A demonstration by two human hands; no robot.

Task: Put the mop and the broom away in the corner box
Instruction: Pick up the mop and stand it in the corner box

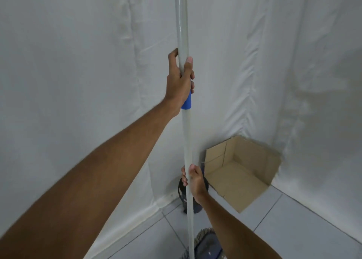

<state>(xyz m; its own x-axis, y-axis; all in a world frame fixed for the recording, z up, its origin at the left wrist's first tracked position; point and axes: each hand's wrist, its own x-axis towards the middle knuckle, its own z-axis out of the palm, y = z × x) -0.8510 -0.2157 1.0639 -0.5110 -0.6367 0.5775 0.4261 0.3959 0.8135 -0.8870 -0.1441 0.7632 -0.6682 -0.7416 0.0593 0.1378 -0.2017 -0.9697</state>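
I hold the mop upright by its long grey-white pole (185,137). My left hand (180,80) grips the pole high up, over a blue collar (186,102). My right hand (194,180) grips the same pole lower down. The flat mop head (208,245), blue-grey with a fringe, is near the floor at the bottom edge. The open cardboard box (239,172) lies in the corner of the room, just right of the pole. A dark object (183,196) stands behind the pole beside the box; I cannot tell if it is the broom.
White cloth covers both walls (78,63) that meet at the corner. The floor is pale tile (293,219) with dark grout lines, open to the right in front of the box.
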